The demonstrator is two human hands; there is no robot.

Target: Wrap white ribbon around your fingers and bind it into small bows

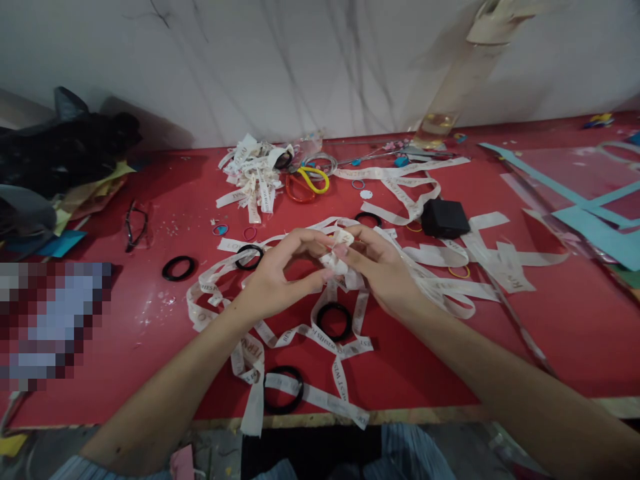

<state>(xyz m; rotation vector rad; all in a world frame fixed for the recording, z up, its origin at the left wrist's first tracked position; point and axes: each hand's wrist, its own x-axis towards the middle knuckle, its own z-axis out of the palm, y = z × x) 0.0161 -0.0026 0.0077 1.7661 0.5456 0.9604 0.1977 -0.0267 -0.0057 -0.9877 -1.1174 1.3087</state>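
Between my two hands is a bunched white printed ribbon (342, 252), gathered into small folds above the red table. My left hand (285, 270) pinches it from the left with thumb and fingers. From the other side my right hand (383, 270) grips the same bunch, its thumb pressed on the folds. Loose lengths of white ribbon (305, 333) with dark lettering spread beneath and around both hands. A black ring (334, 321) lies just below them, and another black ring (284, 390) is near the front edge. Part of the held bunch is hidden by my fingers.
A pile of ribbon pieces (255, 170) sits at the back beside yellow-handled scissors (314, 180). A black box (445, 218) rests on ribbon at right. Light-blue sheets (600, 230) lie far right, black bags (60, 147) back left, and a third black ring (179, 268) at left.
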